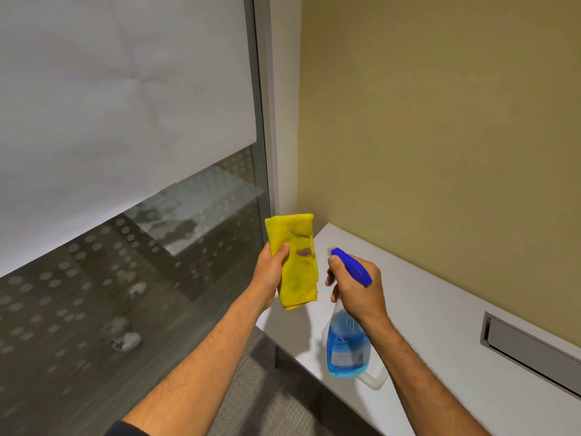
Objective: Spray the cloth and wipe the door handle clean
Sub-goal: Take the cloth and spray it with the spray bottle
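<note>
The left hand grips the folded yellow cloth; at its 3 o'clock, the right hand clasps the blue spray bottle.

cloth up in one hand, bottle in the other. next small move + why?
Probably squeeze the trigger. The right hand holds the spray bottle with its blue nozzle aimed at the folded yellow cloth, held upright close by in the left hand. No door handle is in view.
</note>
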